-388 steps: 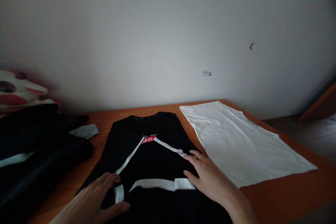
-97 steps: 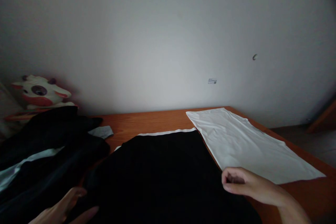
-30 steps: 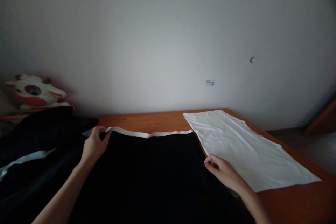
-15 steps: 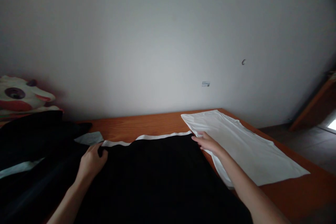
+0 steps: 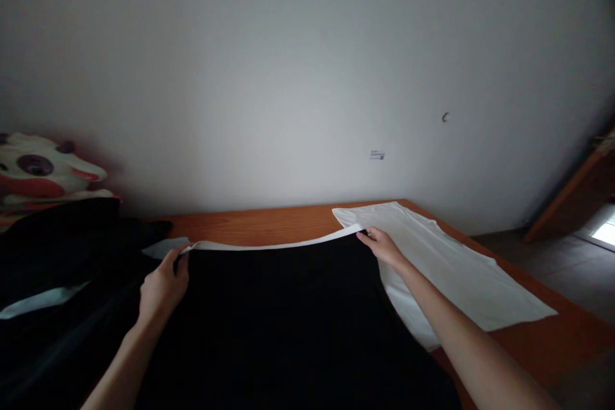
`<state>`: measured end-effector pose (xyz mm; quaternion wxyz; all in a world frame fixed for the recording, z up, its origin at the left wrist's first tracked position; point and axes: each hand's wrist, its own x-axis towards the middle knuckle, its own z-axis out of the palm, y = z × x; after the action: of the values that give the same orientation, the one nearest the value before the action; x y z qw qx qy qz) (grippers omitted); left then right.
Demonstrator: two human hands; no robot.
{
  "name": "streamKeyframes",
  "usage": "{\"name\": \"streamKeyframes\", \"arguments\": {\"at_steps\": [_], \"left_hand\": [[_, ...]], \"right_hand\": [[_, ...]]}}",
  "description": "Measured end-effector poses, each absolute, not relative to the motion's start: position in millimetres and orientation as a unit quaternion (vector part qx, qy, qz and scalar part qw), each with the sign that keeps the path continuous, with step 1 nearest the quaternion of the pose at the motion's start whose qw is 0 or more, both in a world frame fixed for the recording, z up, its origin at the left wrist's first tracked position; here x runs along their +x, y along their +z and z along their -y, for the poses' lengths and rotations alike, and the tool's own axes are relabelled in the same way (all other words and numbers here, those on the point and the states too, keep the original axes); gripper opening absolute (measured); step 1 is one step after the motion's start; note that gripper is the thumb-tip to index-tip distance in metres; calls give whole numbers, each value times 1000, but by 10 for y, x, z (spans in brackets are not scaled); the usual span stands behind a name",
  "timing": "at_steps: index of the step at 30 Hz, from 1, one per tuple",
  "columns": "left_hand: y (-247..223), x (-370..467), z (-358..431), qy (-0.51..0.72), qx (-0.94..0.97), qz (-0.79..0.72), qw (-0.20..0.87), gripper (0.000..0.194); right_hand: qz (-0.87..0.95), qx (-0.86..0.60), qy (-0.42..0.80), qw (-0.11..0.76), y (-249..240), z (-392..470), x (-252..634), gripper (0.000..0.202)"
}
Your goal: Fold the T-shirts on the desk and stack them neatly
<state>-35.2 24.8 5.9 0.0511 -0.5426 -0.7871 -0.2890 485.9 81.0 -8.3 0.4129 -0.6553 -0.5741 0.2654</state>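
Note:
A black garment with a white band along its far edge [image 5: 278,320] spreads across the front of the wooden table. My left hand [image 5: 164,285] pinches its far left corner, fingers closed on the cloth. At the far right corner, my right hand [image 5: 382,246] grips the edge between thumb and fingers. The white band hangs in a shallow curve between both hands, its corners lifted a little. The garment's near part runs out of view at the bottom. Beside it on the right, a white cloth garment [image 5: 446,275] lies flat, partly behind my right forearm.
The wooden table [image 5: 250,224] meets a plain wall. On the left is a heap of dark clothes [image 5: 62,250] with light patches, in front of a white and red cow-like toy [image 5: 43,166]. The table's right edge drops to the floor [image 5: 552,259].
Both hands have raised the black garment's far edge slightly and drawn it wider. The white band, wavy before, is now pulled into a smooth curve.

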Motion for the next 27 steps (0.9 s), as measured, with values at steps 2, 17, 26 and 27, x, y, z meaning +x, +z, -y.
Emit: {"name": "streamKeyframes", "arguments": {"at_steps": [2, 17, 26, 27], "left_hand": [[148, -320, -309, -289, -560, 775, 50, 44], [-160, 951, -288, -215, -746, 628, 58, 55], [-390, 569, -176, -68, -707, 703, 33, 70], [-390, 557, -201, -79, -698, 711, 35, 72]], "right_hand": [[575, -671, 235, 404, -20, -824, 4897, 24], [624, -733, 73, 259, -230, -532, 3492, 51], [694, -681, 91, 213, -423, -511, 3357, 71], [696, -678, 87, 220, -425, -530, 3357, 70]]}}
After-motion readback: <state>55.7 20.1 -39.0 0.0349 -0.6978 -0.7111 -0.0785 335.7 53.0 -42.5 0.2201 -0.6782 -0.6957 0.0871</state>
